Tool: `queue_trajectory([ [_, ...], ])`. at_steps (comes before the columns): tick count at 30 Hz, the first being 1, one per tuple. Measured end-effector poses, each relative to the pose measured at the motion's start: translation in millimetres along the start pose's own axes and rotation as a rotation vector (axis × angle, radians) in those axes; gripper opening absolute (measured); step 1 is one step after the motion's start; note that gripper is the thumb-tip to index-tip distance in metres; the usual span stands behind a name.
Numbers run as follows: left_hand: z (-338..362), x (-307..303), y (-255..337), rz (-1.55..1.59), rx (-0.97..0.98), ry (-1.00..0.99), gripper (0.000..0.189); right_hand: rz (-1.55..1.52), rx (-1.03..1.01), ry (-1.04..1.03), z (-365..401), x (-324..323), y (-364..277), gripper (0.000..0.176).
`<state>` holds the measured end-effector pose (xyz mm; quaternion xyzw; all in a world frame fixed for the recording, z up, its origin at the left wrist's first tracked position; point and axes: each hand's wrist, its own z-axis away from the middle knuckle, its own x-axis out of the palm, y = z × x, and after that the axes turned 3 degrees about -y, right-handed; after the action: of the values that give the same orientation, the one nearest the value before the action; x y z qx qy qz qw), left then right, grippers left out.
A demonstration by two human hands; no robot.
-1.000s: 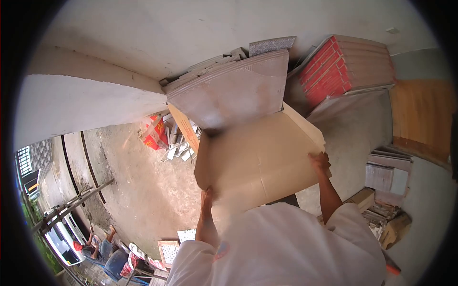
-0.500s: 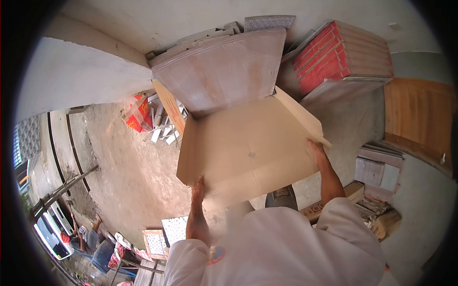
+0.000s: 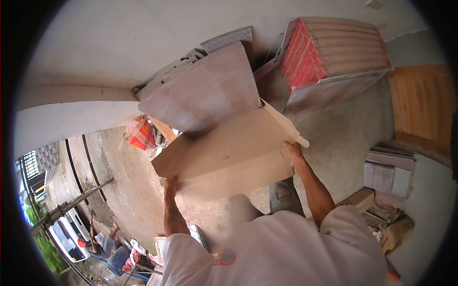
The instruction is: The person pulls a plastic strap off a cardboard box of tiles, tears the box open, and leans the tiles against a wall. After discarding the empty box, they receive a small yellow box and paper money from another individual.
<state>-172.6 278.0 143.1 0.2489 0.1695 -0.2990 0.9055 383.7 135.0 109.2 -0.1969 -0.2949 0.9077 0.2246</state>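
A large brown cardboard sheet (image 3: pixel 229 152) with folded side flaps is in front of me, one end against a stack of big tiles (image 3: pixel 205 88) that leans on the wall. My left hand (image 3: pixel 170 183) is closed on its near left corner. Over at the near right corner, my right hand (image 3: pixel 292 150) grips the edge beside a bent flap. The fingers of both hands are partly hidden by the cardboard. My legs show beneath its near edge.
To the right of the tiles stands a stack of red-sided boxes (image 3: pixel 305 59). A wooden door panel (image 3: pixel 422 105) and smaller tile pieces (image 3: pixel 379 176) are along the right wall. A red and yellow bag (image 3: pixel 141 135) sits left. Another person (image 3: pixel 107 243) is far left.
Both hands have shifted left with the cardboard, which now tilts so that its surface looks narrower. The view has turned, and the tiles appear further left and rotated.
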Motion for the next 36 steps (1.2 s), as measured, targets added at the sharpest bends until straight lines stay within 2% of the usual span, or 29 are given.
queue_trajectory([
  [2,13,13,-8,-0.022,0.034,0.055,0.052,-0.005,0.056,-0.034,-2,-10,-7,0.040],
  [4,18,30,-34,-0.018,0.098,0.144,0.055,0.048,0.002,0.018,-6,-10,-8,0.041],
  [5,9,42,-54,-0.009,0.103,0.315,0.047,0.082,-0.023,0.040,-6,-10,-7,0.041],
  [8,22,30,-28,0.051,-0.030,0.173,0.048,0.086,-0.016,-0.022,-9,-6,-16,0.041],
  [11,22,22,-18,0.049,-0.109,0.104,0.049,0.026,0.094,-0.043,-9,3,-38,0.044],
  [14,29,35,-38,0.272,0.048,0.129,0.046,0.097,-0.015,0.012,16,17,-72,0.044],
  [15,30,38,-53,0.310,0.032,0.068,0.044,0.102,0.024,0.006,16,20,-71,0.044],
  [17,40,55,-86,0.458,0.152,0.086,0.041,0.102,0.094,0.011,2,15,-61,0.044],
  [18,39,62,-97,0.537,0.226,0.094,0.039,0.148,0.031,0.039,1,18,-59,0.043],
  [21,28,67,-133,0.564,0.195,0.112,0.038,0.286,-0.096,0.105,-3,36,-52,0.042],
  [23,11,62,-168,0.563,0.019,0.001,0.038,0.383,-0.090,0.119,-11,55,-56,0.042],
  [25,-3,49,-176,0.573,-0.022,-0.031,0.038,0.477,-0.151,0.210,3,84,-67,0.040],
  [26,-9,50,-176,0.587,0.019,-0.016,0.038,0.518,-0.179,0.262,9,94,-73,0.039],
  [29,2,58,-181,0.613,0.098,0.032,0.036,0.380,-0.060,0.170,-11,65,-43,0.039],
  [34,-1,28,-162,0.575,0.173,-0.058,0.035,0.374,-0.100,0.216,8,44,-24,0.039],
  [36,-23,36,-169,0.426,0.266,0.040,0.036,0.369,-0.150,0.237,4,38,-17,0.039],
])
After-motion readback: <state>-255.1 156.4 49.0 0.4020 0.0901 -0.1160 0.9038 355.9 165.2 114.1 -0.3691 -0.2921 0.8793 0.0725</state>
